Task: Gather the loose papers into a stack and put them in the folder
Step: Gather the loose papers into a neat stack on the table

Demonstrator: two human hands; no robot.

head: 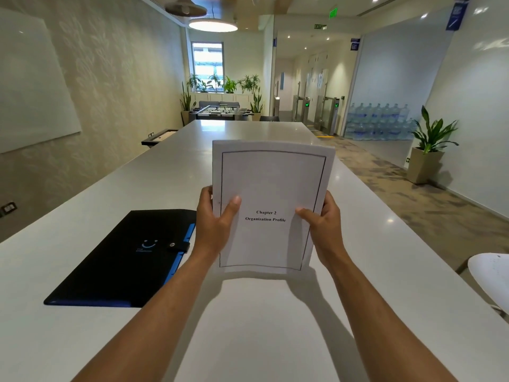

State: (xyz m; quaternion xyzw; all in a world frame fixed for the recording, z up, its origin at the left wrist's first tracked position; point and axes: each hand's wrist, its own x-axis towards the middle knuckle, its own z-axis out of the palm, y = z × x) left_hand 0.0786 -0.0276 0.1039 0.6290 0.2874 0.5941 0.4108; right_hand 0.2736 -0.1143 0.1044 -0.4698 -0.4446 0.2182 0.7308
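The left hand [214, 221] grips the left edge of the stack of papers [271, 205], thumb pressed flat on the front sheet and fingers wrapped out of sight behind it. The right hand [322, 224] holds the right edge in the same way, its thumb lying on the page just right of the printed heading. Between them the papers stand nearly upright with the lower edge close above the white table [248, 326]; whether that edge touches the top cannot be told. The front sheet carries a thin black border and the words "Chapter 2 Organization Profile", and the edges of further sheets show behind it at the top and right. To the left of the left hand, near the person, the black folder [124, 260] lies flat and closed on the table, a snap tab across its right edge and blue pockets showing along that side. A white chair [491, 274] sits at the right edge of the table. Farther off on the right, a potted plant [429, 150] stands on the floor by the wall.
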